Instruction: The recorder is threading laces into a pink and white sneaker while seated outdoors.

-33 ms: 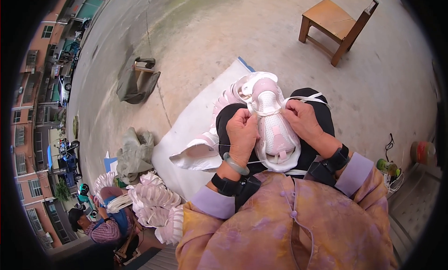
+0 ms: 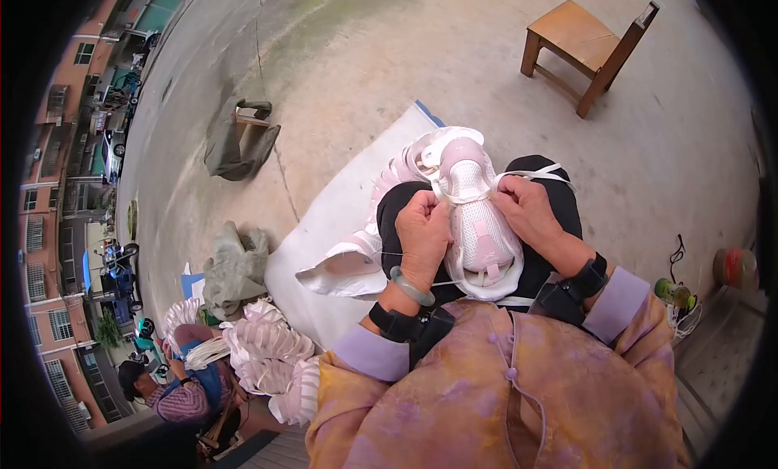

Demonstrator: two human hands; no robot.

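Note:
A white and pink shoe upper (image 2: 484, 240) lies lengthwise over my lap, its mesh tongue facing up. A white shoelace (image 2: 468, 199) crosses it between my hands. My left hand (image 2: 425, 230) is closed at the upper's left edge, thumb and finger pinched on the lace. On the other edge my right hand (image 2: 527, 206) pinches the lace too; a loose white length trails past it over my right knee. Both fingertips are partly hidden. Beyond my left knee, a row of nested pink and white uppers (image 2: 395, 172) curves down to a white-lined one (image 2: 344, 270).
Under the uppers is a white sheet (image 2: 312, 234) on the concrete. A wooden chair (image 2: 574, 38) stands far right. Bundled uppers (image 2: 263, 347) lie at lower left, near a seated person (image 2: 185, 396). Grey-green cloth (image 2: 235, 266) lies left; a jar (image 2: 735, 268) sits far right.

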